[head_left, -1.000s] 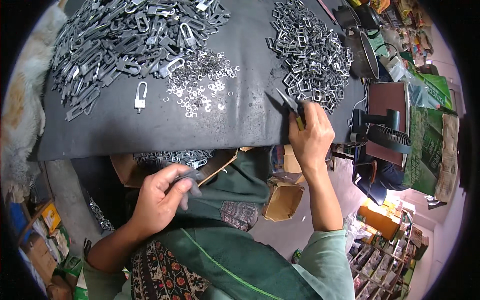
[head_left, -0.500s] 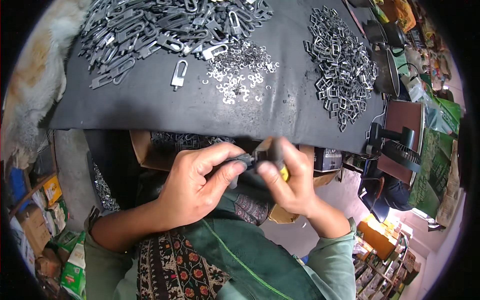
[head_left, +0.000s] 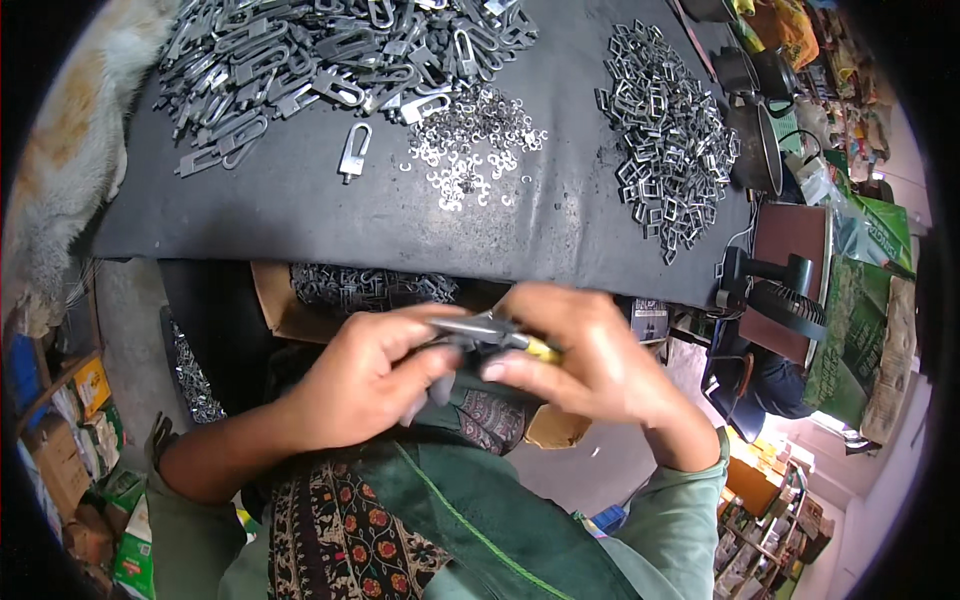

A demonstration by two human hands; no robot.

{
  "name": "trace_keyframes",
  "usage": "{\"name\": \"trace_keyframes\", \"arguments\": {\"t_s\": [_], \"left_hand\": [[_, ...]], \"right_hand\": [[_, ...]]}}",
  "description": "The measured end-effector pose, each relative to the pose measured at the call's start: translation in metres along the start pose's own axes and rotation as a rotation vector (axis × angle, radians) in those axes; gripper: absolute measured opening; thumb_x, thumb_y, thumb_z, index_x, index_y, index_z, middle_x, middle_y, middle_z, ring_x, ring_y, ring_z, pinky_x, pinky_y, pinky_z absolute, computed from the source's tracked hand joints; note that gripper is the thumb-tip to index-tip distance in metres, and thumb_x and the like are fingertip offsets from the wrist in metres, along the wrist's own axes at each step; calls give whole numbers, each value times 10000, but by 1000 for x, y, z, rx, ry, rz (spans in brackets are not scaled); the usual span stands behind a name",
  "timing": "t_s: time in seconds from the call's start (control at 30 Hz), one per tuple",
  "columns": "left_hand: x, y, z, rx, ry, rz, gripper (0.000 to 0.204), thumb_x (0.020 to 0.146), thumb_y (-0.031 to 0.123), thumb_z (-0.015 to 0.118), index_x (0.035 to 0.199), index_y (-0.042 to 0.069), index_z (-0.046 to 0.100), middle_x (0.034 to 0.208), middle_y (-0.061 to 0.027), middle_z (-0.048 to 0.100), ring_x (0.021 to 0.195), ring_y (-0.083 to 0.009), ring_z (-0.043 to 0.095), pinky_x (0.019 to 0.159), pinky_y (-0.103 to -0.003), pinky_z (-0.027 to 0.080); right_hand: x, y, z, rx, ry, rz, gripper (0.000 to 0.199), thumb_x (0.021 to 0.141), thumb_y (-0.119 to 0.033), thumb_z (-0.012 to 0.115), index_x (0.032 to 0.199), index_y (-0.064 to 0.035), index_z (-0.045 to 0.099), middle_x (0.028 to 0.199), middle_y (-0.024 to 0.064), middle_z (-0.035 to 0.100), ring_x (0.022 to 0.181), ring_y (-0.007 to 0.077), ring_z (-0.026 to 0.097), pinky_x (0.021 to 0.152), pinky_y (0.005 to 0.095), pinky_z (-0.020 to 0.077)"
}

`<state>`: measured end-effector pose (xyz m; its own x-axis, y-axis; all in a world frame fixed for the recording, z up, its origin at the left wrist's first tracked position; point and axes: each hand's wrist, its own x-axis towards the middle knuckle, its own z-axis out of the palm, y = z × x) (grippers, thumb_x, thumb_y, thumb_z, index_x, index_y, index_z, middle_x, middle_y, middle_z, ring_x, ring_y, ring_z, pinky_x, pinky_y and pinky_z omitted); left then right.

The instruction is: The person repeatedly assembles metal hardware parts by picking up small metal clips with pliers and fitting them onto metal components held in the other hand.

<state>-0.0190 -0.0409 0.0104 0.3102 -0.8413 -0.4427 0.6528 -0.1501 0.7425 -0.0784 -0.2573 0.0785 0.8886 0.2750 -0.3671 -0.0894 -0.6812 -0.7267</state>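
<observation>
Pliers (head_left: 490,330) with a yellow-tipped handle sit pinched between both hands just below the near edge of the counter (head_left: 300,215), over the person's lap. The left hand (head_left: 365,375) curls shut around a small dark metal piece at the tool's nose, too hidden to identify; the right hand (head_left: 590,365) is closed on the handles. Good work here probably means keeping the piece square in the tool and squeezing steadily, hands braced close together. Beyond the hands lie loose small rings (head_left: 470,150), a single padlock-shaped part (head_left: 352,152), a heap of the same grey parts (head_left: 300,70) farther left, and rectangular buckles (head_left: 665,150) beyond the right hand.
</observation>
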Motion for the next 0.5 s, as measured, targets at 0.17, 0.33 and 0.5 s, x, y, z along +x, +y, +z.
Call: {"name": "trace_keyframes", "arguments": {"t_s": [0.17, 0.33, 0.5], "left_hand": [[-6, 5, -21, -152, -34, -31, 294, 995, 94, 527, 1271, -2, 548, 743, -24, 605, 518, -53, 511, 502, -188, 418], [-7, 0, -18, -29, -3, 117, 246, 973, 157, 584, 1149, -12, 611, 744, -60, 643, 584, -83, 580, 534, -210, 456], [-2, -12, -25, 232, 32, 324, 214, 900, 71, 679, 1083, -37, 663, 896, -41, 632, 766, -92, 545, 728, -254, 454]], "right_hand": [[13, 20, -34, -884, 391, -52, 359, 747, -353, 747, 921, -83, 586, 890, 90, 531, 895, 286, 545, 822, 410, 434], [33, 38, -45, -1109, 369, -270, 325, 729, -321, 740, 939, -134, 577, 920, 60, 505, 954, 249, 529, 904, 439, 412], [39, 35, -51, -1121, 325, -293, 305, 734, -311, 732, 927, -133, 576, 926, 53, 513, 955, 245, 529, 915, 426, 412]]}}
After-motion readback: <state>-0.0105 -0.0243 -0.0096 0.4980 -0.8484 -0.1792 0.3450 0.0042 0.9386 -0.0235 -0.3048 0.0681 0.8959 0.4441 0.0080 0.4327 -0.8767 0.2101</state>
